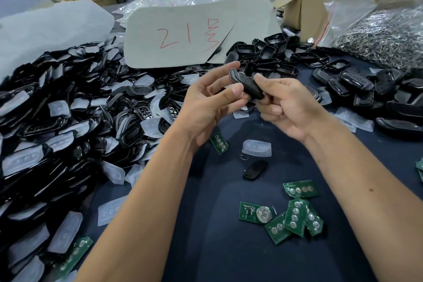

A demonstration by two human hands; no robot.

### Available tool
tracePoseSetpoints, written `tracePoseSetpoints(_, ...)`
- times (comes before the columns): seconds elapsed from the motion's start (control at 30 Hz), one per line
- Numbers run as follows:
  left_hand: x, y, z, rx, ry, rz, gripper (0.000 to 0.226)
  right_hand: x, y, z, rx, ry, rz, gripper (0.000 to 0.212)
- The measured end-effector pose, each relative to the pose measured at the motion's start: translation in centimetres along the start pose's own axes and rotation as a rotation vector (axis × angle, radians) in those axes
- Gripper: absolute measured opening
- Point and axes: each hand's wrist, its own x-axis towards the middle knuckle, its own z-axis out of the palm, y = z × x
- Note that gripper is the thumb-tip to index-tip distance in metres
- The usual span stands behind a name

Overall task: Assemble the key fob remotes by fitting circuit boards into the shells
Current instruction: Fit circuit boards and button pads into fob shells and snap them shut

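A black key fob (245, 83) is held above the dark blue table between both hands. My left hand (209, 104) pinches its left end with thumb and fingertips. My right hand (286, 107) grips its right end, thumb on top. Several green circuit boards (297, 215) lie on the table near my right forearm, one (219, 142) under my left wrist and another (73, 256) at the lower left. A clear rubber button pad (256, 147) and a small black shell piece (255, 170) lie between my forearms.
A large heap of black shells and clear pads (68, 110) fills the left side. Closed fobs (357, 82) pile up at the right. A grey card with red writing (196, 34), a cardboard box (306, 16) and a bag of metal rings (384, 36) stand behind.
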Motion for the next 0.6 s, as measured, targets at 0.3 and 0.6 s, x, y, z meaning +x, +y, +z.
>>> tracePoseSetpoints(0.3, -0.10, 0.21, -0.23, 0.001, -0.001, 0.020, 0.022, -0.15, 0.03, 0.14, 0.042, -0.062, 0.084, 0.053)
tracePoseSetpoints(0.6, 0.05, 0.16, -0.05, 0.026, 0.081, 0.096, 0.018, -0.13, 0.29, 0.53, -0.037, -0.029, 0.024, 0.036)
